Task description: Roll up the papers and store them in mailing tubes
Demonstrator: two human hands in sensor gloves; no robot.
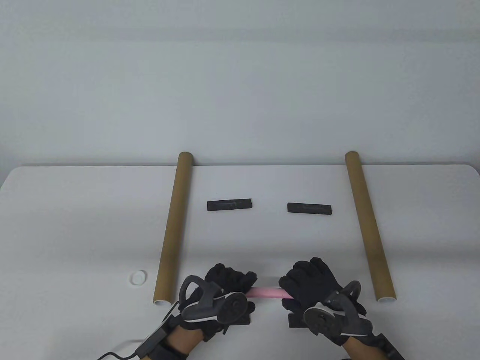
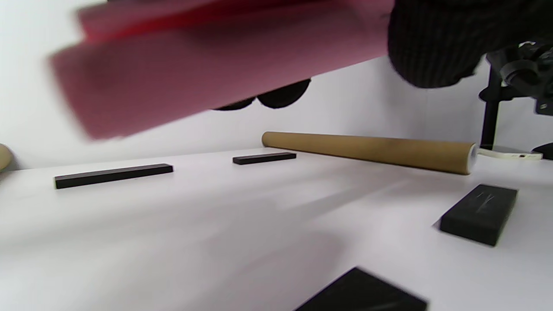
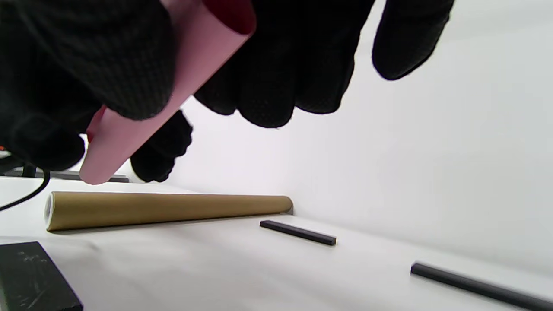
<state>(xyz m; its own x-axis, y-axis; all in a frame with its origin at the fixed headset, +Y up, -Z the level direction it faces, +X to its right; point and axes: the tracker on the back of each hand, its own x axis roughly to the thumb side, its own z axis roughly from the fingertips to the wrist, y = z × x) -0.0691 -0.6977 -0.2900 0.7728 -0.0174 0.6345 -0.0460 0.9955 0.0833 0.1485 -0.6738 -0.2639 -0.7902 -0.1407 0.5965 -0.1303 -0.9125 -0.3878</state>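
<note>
Both hands grip the pink paper roll [image 1: 267, 292], left hand [image 1: 225, 287] and right hand [image 1: 313, 288] curled round its ends just above the table; best keep it tight before aiming at a tube [image 1: 369, 227].

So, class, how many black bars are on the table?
4. Far left bar and far right bar lie between the tubes; two near ones sit partly hidden under the left hand and right hand. More may be hidden.

black knit gloves, grey trackers (round-faced) strapped on, black cable at left wrist
</note>
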